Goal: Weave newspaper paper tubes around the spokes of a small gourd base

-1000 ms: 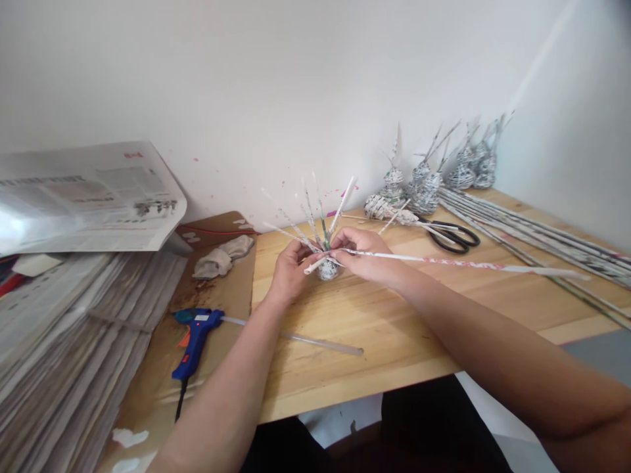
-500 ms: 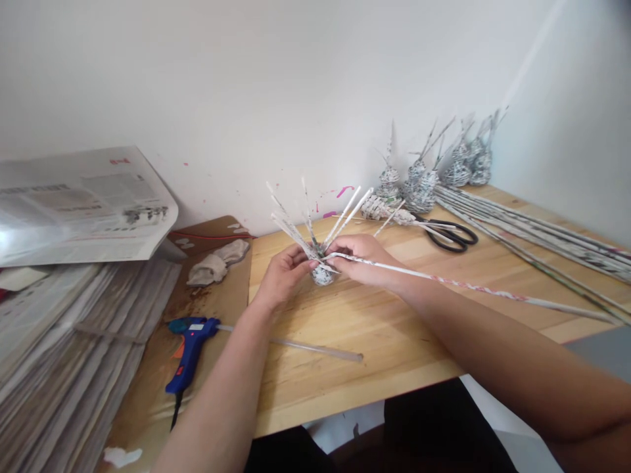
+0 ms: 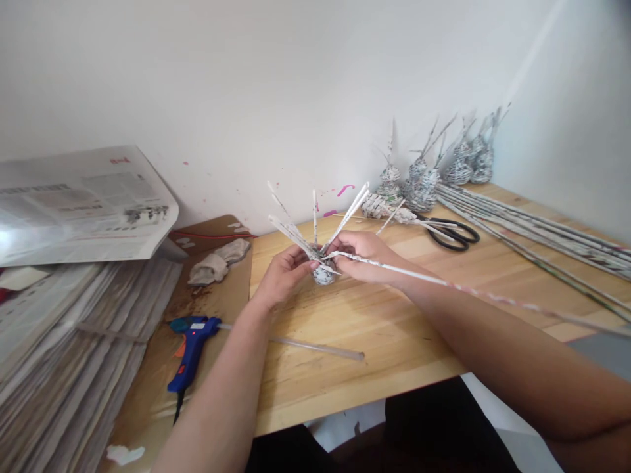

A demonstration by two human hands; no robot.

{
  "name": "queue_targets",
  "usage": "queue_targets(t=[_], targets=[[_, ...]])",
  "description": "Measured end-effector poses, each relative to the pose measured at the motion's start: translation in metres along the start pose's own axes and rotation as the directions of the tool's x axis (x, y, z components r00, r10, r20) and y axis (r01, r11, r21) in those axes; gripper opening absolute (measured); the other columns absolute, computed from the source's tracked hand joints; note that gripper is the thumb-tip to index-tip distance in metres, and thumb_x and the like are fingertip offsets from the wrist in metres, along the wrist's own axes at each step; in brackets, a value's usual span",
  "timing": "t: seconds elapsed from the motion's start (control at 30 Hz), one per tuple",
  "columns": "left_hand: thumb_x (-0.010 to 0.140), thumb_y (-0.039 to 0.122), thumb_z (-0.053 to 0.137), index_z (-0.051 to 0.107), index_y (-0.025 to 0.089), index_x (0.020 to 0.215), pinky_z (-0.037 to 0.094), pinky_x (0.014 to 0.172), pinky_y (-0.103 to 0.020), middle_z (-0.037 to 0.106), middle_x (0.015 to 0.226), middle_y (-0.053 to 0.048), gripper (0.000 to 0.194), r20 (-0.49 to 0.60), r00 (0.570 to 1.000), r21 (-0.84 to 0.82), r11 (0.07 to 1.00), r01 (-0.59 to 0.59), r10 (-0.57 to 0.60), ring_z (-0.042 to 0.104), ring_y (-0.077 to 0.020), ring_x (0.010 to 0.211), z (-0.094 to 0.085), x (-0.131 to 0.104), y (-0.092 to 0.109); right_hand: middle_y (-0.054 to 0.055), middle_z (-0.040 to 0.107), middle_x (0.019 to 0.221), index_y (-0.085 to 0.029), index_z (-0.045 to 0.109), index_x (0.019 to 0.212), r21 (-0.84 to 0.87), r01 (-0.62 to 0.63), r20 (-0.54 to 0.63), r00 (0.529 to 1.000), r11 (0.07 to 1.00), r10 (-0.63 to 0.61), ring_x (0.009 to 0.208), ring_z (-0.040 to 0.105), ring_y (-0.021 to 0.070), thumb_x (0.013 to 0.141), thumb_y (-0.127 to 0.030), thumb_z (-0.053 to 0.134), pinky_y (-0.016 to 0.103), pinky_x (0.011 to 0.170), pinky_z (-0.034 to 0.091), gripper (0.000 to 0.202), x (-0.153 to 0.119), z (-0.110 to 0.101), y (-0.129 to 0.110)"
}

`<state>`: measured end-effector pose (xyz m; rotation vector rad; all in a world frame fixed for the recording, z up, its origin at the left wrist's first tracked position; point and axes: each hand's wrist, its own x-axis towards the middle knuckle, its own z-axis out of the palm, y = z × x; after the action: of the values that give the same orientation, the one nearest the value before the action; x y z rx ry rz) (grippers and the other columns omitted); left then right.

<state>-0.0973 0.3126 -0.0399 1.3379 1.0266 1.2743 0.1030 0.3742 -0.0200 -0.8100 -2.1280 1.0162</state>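
**Both hands closed on a small woven paper piece**

At the middle of the pale wooden worktop (image 3: 374, 328), the left hand (image 3: 283, 276) and the right hand (image 3: 367, 256) met around a small rounded weave of rolled newspaper (image 3: 324, 274). Thin paper spokes (image 3: 315, 220) fanned upward from it. The left fingers were curled against its left side; the right fingers pinched a long white rolled-paper tube (image 3: 444, 284) just beside it, and that tube ran rightward, blurred and cut off by the frame edge. The weave was mostly hidden between the hands. Left of the weave lay a blue glue gun (image 3: 190, 345); behind it to the right, black scissors (image 3: 451, 233) and finished woven figures (image 3: 421, 187).
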Motion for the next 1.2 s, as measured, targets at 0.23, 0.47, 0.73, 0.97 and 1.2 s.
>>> queue_targets(t=[0.23, 0.47, 0.73, 0.97, 1.2], targets=[[0.069, 0.027, 0.086, 0.071, 0.017, 0.11, 0.052, 0.093, -0.036, 0.076, 0.107, -0.009, 0.045, 0.023, 0.999, -0.016, 1.0, 0.023, -0.023, 0.07, -0.0238, 0.1, 0.0, -0.001, 0.002, 0.005, 0.074, 0.081, -0.017, 0.07, 0.089, 0.033, 0.006, 0.028, 1.0, 0.999, -0.007, 0.07, 0.068, 0.0166, 0.076, -0.021, 0.07, 0.026, 0.062, 0.05, 0.013, 0.002, 0.003, 0.005], [0.071, 0.029, 0.085, 0.071, 0.017, 0.112, 0.051, 0.094, -0.035, 0.076, 0.105, -0.01, 0.045, 0.006, 1.0, -0.035, 0.999, 0.021, -0.021, 0.07, -0.0237, 0.101, 0.002, 0.0, -0.002, 0.002, 0.073, 0.075, -0.015, 0.073, 0.085, 0.062, 0.015, 0.016, 1.0, 0.998, -0.016, 0.065, 0.064, 0.0132, 0.079, -0.026, 0.068, 0.023, 0.06, 0.044, 0.013, 0.002, 0.002, 0.006], [0.072, 0.033, 0.083, 0.073, 0.015, 0.104, 0.051, 0.095, -0.037, 0.076, 0.104, -0.01, 0.038, 0.016, 1.0, 0.018, 1.0, 0.005, -0.005, 0.069, -0.0254, 0.103, 0.008, 0.001, 0.0, 0.001, 0.068, 0.064, -0.016, 0.075, 0.076, 0.007, 0.038, 0.01, 0.999, 0.999, -0.038, 0.06, 0.06, 0.0136, 0.083, -0.023, 0.06, 0.024, 0.058, 0.04, 0.018, 0.002, 0.003, 0.007], [0.068, 0.034, 0.086, 0.07, 0.016, 0.106, 0.05, 0.095, -0.037, 0.075, 0.108, -0.011, 0.045, -0.006, 1.0, -0.036, 0.999, -0.027, 0.027, 0.068, -0.0254, 0.105, 0.012, 0.003, -0.002, 0.001, 0.068, 0.067, -0.016, 0.072, 0.079, 0.113, -0.016, -0.04, 0.999, 0.993, 0.021, 0.062, 0.061, 0.0144, 0.078, -0.025, 0.062, 0.024, 0.059, 0.043, 0.013, 0.003, 0.008, 0.012], [0.062, 0.031, 0.088, 0.064, 0.016, 0.099, 0.052, 0.091, -0.036, 0.073, 0.102, -0.007, 0.046, -0.11, 0.993, -0.017, 0.999, -0.039, 0.037, 0.07, -0.0222, 0.094, 0.011, 0.003, -0.008, -0.002, 0.062, 0.063, -0.017, 0.068, 0.073, 0.114, -0.032, 0.016, 0.999, 0.993, 0.031, 0.059, 0.054, 0.011, 0.077, -0.024, 0.06, 0.022, 0.057, 0.04, 0.012, 0.005, 0.007, 0.008]])
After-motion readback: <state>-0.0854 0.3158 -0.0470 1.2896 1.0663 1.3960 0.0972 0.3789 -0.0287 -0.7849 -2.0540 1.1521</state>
